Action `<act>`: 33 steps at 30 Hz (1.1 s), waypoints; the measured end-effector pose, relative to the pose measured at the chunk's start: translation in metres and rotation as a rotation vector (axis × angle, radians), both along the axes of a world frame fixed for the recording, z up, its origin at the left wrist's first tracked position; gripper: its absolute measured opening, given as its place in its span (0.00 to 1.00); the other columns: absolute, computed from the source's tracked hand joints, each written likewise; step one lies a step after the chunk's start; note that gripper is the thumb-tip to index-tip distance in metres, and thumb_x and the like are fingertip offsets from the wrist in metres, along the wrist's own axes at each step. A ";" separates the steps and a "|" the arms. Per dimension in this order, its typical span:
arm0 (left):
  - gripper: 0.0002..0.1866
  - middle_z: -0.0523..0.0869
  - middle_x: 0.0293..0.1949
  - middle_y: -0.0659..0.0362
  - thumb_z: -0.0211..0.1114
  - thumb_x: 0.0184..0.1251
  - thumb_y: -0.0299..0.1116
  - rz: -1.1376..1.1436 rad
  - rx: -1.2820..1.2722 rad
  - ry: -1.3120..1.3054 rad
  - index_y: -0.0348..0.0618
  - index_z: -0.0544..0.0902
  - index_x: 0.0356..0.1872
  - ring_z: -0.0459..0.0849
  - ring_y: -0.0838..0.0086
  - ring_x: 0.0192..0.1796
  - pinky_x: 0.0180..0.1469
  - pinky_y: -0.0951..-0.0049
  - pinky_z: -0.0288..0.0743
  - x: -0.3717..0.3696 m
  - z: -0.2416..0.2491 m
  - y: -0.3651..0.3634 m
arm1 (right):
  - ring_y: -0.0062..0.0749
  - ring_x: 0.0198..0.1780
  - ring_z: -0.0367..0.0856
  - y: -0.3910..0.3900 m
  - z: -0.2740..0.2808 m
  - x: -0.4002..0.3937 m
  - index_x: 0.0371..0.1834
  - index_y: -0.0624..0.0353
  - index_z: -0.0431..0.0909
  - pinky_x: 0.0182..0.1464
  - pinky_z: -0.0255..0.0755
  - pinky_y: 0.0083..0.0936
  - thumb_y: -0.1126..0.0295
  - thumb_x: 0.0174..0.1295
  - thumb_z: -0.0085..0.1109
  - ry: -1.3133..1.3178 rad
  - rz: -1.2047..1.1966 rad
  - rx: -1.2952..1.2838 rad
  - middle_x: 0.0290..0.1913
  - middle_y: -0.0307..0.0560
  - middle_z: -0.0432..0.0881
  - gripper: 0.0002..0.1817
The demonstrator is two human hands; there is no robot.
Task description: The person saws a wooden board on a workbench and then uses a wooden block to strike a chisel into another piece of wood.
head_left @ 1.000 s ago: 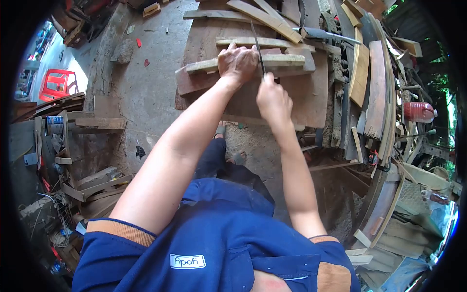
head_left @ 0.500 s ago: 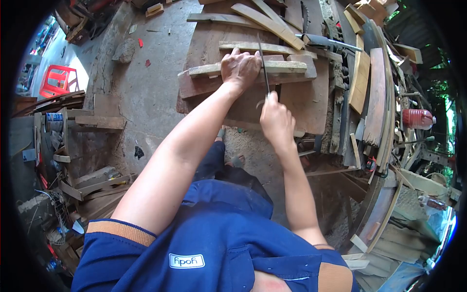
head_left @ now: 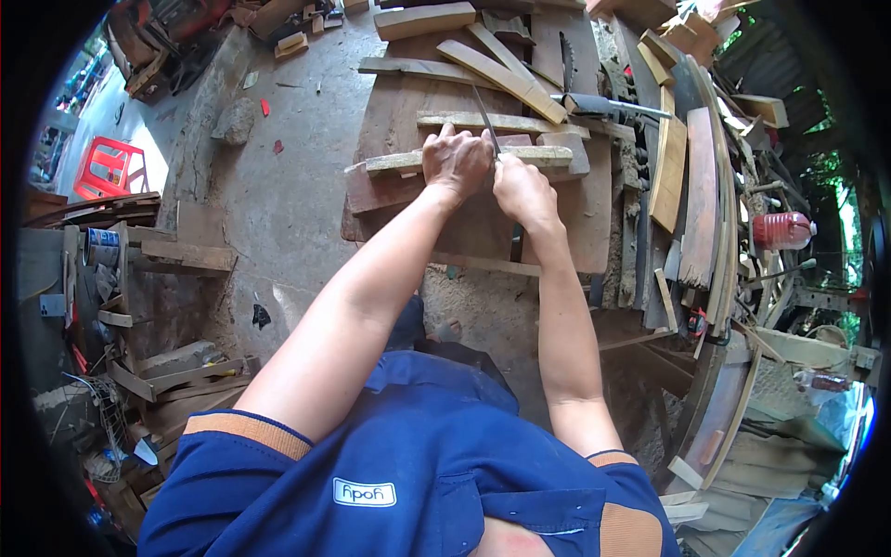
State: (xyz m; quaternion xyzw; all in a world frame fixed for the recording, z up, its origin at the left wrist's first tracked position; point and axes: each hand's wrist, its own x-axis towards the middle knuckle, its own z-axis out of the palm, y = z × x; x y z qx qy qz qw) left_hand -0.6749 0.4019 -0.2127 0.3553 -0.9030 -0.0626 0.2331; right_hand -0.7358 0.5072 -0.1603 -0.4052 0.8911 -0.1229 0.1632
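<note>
While the left hand (head_left: pixel 455 160) presses flat on a pale wooden strip (head_left: pixel 394 162), its grip spread over the top with fingers curled across the far edge, the right hand (head_left: pixel 522 190) sits just beside it with its grip pressed together around the handle of a thin saw blade (head_left: pixel 485 119). That blade rises from between the two hands and slants away over the strip. The strip lies crosswise on a worn brown tabletop (head_left: pixel 580 218), its left end jutting past the tabletop's left edge over bare concrete floor (head_left: pixel 278 176), where room is open. To the right, space is tight: a stack of curved planks (head_left: pixel 701 200) crowds the tabletop's right edge, and more offcuts (head_left: pixel 506 70) lie beyond the strip. The near edge of the tabletop is free, with dirt ground below it.

The saw's handle is hidden inside the right fist, and the strip's middle is covered by the left hand. Whether the blade's teeth touch the wood cannot be made out. A red bottle (head_left: pixel 782 229) stands far right, amid clutter too small to read.
</note>
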 end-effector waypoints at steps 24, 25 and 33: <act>0.14 0.80 0.47 0.60 0.62 0.66 0.48 -0.426 -0.117 0.095 0.53 0.85 0.44 0.75 0.63 0.53 0.58 0.59 0.63 0.068 0.010 -0.030 | 0.60 0.28 0.83 0.105 -0.036 0.066 0.44 0.58 0.72 0.28 0.75 0.53 0.60 0.76 0.43 0.106 -0.301 -0.358 0.22 0.61 0.82 0.13; 0.11 0.79 0.45 0.60 0.67 0.61 0.44 -0.430 -0.064 0.108 0.53 0.84 0.42 0.75 0.63 0.52 0.56 0.60 0.65 0.066 0.007 -0.029 | 0.60 0.27 0.83 0.104 -0.041 0.067 0.44 0.58 0.72 0.27 0.75 0.53 0.60 0.76 0.43 0.117 -0.293 -0.387 0.21 0.60 0.81 0.13; 0.17 0.80 0.46 0.59 0.71 0.58 0.45 -0.325 0.122 -0.012 0.53 0.86 0.47 0.76 0.62 0.54 0.55 0.60 0.69 0.031 0.012 -0.012 | 0.61 0.27 0.83 0.095 -0.045 0.065 0.44 0.58 0.72 0.28 0.76 0.54 0.59 0.76 0.43 0.091 -0.259 -0.369 0.21 0.61 0.81 0.14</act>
